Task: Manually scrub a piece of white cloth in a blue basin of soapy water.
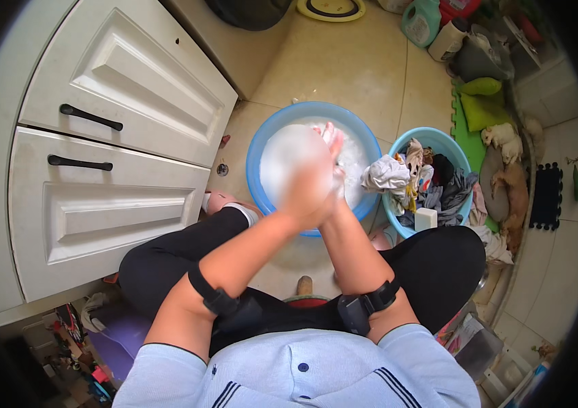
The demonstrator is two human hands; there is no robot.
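Both my hands are together over a blue plastic basin (254, 153) of white, sudsy water on the tiled floor between my feet. A blur covers much of my left hand (304, 183), so its fingers cannot be made out. Wet foam coats my right hand (339, 178), which lies against the left one. Something pink and white, soapy, shows just beyond them; whether it is cloth or fingers cannot be told. To the right, a light-blue tub (464, 153) is heaped with mixed clothes (441, 178), a crumpled white cloth (386, 174) hanging over its near-left side. A white bar of soap (425, 219) rests on the clothes.
White cabinet doors (125, 204) with black handles stand at the left. At the top right are detergent bottles (421, 25) and a yellow-rimmed item (332, 9). A green foam mat (475, 153), a green cushion (485, 109) and small animals (513, 188) lie along the right. My knees flank the basin.
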